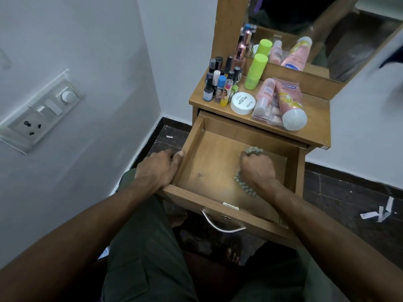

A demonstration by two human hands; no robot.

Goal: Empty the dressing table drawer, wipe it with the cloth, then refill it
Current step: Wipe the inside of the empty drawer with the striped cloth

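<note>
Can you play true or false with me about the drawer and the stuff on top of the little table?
1. The drawer is pulled open. True.
2. The right hand holds a cloth inside the drawer. True.
3. The left hand is picking up a bottle. False: it grips the drawer's left edge.
4. The drawer is full of bottles. False: only the cloth and hand are in it.
5. The white round tin sits on the tabletop. True.
</note>
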